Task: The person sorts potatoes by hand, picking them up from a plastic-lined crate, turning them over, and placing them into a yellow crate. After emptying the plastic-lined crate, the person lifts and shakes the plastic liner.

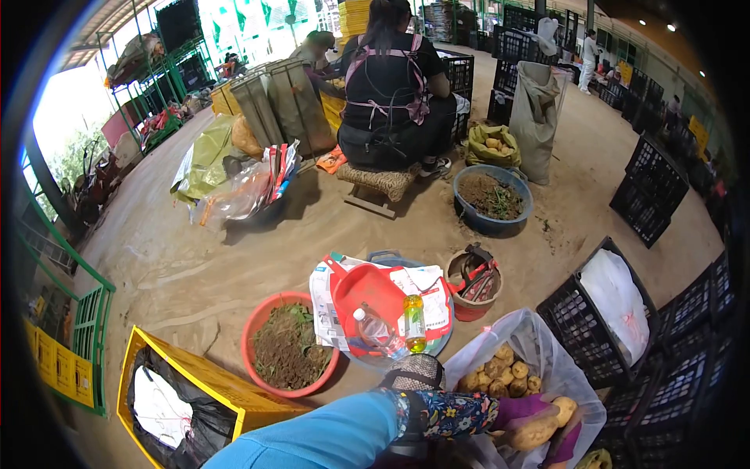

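My left hand (517,409), in a purple glove below a floral cuff and blue sleeve, reaches over a clear plastic bag (584,383) at the lower right. Its fingers are closed round a large potato (533,434). A smaller potato (564,409) lies against that one. Part of my right hand (566,447), also gloved in purple, shows just below and right of these potatoes; its fingers are mostly hidden. Several other potatoes (500,372) sit inside the bag, left of my hands.
A red basin of soil (248,344), a tub topped with papers (437,301) and a red bucket (469,311) stand ahead. A yellow crate (195,375) is left, a black crate (574,328) right. Farther off, a person (387,86) sits on a stool near a blue basin (488,223).
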Demonstrator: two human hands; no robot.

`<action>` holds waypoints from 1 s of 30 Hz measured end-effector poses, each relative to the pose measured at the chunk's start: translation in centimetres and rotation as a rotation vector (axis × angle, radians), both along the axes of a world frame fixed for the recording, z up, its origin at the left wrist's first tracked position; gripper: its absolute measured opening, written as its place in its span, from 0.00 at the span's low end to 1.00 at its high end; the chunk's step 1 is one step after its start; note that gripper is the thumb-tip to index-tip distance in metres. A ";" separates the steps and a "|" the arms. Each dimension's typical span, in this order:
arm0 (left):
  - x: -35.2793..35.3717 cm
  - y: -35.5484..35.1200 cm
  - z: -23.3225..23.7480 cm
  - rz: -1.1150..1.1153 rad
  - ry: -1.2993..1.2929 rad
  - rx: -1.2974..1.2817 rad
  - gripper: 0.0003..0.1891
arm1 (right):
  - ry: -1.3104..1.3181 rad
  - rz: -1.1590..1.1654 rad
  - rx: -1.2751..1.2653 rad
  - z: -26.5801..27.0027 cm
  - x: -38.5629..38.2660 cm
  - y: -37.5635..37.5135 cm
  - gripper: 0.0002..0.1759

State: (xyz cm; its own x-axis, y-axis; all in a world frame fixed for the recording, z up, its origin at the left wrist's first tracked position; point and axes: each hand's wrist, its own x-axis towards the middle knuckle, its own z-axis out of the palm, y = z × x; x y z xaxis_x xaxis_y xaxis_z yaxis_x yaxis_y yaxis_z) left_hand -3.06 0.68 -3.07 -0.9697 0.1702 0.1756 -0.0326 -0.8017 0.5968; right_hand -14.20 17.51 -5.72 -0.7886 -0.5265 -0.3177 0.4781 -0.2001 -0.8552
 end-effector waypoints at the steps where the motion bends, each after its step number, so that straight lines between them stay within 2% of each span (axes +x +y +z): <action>1: -0.8 0.4 -0.8 0.049 0.043 -0.080 0.23 | -0.002 -0.007 0.004 -0.1 -0.3 0.3 0.29; 3: -1.8 0.9 -2.2 0.150 0.134 -0.242 0.24 | -0.012 -0.011 0.003 -0.1 -0.4 0.4 0.29; 6: -1.5 2.2 -2.5 0.325 0.057 -0.435 0.26 | -0.034 -0.004 0.011 -0.3 -0.5 0.3 0.30; 12: -0.5 1.8 -0.3 0.315 0.035 -0.893 0.29 | -0.071 0.011 0.015 -0.2 -0.2 0.3 0.32; 15: -0.6 1.7 -1.2 0.301 0.061 -0.683 0.29 | -0.099 0.030 0.027 0.1 -0.1 0.6 0.33; 16: -0.9 1.7 -1.9 0.258 0.039 -0.543 0.27 | -0.099 0.033 0.030 0.3 0.1 0.4 0.34; 18: -1.1 1.4 -2.0 0.173 -0.002 -0.266 0.24 | 0.051 -0.021 -0.041 1.4 1.5 -0.1 0.34; 19: -0.1 2.0 -2.1 0.227 0.107 -0.084 0.22 | 0.125 -0.048 -0.076 1.7 2.0 -0.3 0.35; 20: 1.3 2.4 -1.2 0.258 0.228 0.102 0.20 | 0.419 -0.095 0.055 0.0 1.4 -0.3 0.34; 22: -3.2 2.8 -8.2 -0.080 0.052 0.329 0.20 | 0.435 -0.107 0.063 -0.2 1.8 -0.2 0.34; 24: -3.5 2.6 -8.2 -0.055 0.074 0.156 0.20 | 0.328 -0.072 0.007 0.1 1.8 -0.2 0.34; 25: -2.8 2.2 -8.5 0.143 0.181 -0.127 0.20 | 0.287 -0.050 -0.014 0.2 1.7 -0.2 0.34; 29: 2.2 -0.3 -4.0 0.931 0.571 -1.274 0.18 | 0.184 0.098 -0.050 -0.1 1.3 0.1 0.33; 30: 1.3 0.1 -3.8 0.687 0.389 -0.991 0.18 | 0.177 0.140 -0.053 -0.4 1.2 0.3 0.33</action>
State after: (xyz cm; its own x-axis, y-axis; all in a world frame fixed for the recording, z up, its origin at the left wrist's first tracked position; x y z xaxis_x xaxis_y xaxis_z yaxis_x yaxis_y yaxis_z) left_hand -1.81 0.75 -6.83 -0.8231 -0.1250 0.5539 0.5235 0.2111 0.8255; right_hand -13.02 17.79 -6.09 -0.7478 -0.6468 -0.1499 0.3476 -0.1890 -0.9184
